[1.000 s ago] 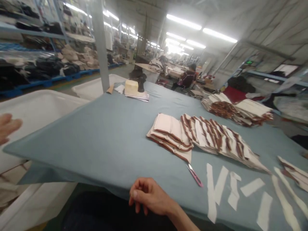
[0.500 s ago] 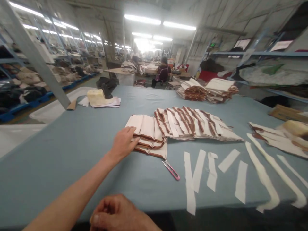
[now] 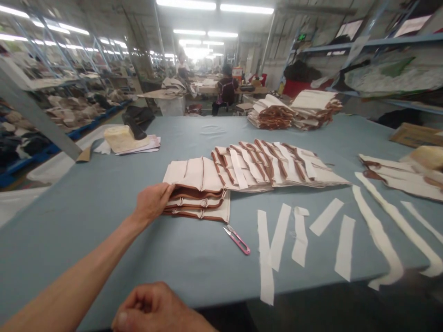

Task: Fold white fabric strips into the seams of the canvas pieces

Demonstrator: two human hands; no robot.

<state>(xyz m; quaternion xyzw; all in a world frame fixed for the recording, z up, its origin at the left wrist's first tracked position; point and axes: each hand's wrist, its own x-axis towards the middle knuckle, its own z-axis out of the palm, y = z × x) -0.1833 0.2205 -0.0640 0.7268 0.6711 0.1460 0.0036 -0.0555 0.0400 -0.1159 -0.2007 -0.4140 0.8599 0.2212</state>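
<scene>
My left hand is closed on the left edge of the top cream fabric piece with brown-bound edges, lifting its near side a little. Beneath it, more such pieces lie overlapped in steps. My right hand is curled closed near the table's front edge, and whatever its fingers may hold is hidden. Just to the right of the stepped pieces lies a pair of pink-handled thread snips. A fanned row of similar brown-edged pieces adjoins on the right, with white strips on top.
Loose white strips and long cream strips lie on the blue-grey table. Stacked fabric stands at the back, a yellowish block on papers at the left. More fabric pieces lie far right. A person sits in the distance.
My left hand has gone from resting on the cream pieces to gripping the top one's left edge, raising it slightly. My right hand stays curled. The whole view has shifted a little.
</scene>
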